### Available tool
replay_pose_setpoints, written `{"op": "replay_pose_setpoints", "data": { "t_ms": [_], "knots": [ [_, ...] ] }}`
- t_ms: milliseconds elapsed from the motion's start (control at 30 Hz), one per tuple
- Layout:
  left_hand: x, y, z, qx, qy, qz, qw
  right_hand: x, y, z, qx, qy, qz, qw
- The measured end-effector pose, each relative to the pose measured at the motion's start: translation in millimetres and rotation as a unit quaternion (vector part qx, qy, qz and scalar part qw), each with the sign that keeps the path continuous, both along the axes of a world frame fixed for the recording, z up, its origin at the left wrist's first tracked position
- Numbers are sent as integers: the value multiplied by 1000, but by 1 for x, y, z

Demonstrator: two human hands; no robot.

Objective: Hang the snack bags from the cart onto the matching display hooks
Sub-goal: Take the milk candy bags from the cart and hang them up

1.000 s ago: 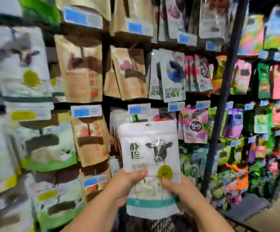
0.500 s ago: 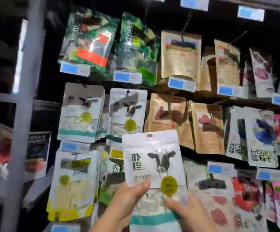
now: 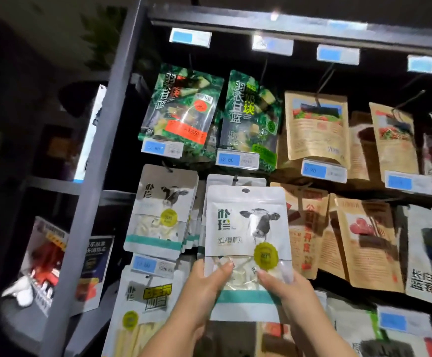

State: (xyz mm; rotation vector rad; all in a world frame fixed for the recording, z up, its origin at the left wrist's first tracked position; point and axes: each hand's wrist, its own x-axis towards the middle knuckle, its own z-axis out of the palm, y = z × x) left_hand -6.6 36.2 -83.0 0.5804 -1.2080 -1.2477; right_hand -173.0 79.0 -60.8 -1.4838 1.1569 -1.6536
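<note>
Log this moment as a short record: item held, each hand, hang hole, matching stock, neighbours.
item: white cow bag, upright, print facing the camera
left: left hand grips its lower left edge, thumb on the front
right: right hand grips its lower right edge
hole: hang hole free, not on a hook yet
matching stock: cow bags hang on the hook to its left
neighbours: green bags above, brown pouches to the right
</note>
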Motion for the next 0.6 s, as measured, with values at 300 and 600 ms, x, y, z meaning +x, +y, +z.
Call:
{"op": "replay_pose_setpoints", "data": {
  "t_ms": [300, 600],
  "knots": [
    [37, -17, 2, -23, -3, 56, 998, 33, -47, 5, 4, -16, 15, 1000],
    [106, -52, 6, -28, -5, 72, 997, 102, -80, 19, -12, -8, 58, 998]
  ]
}}
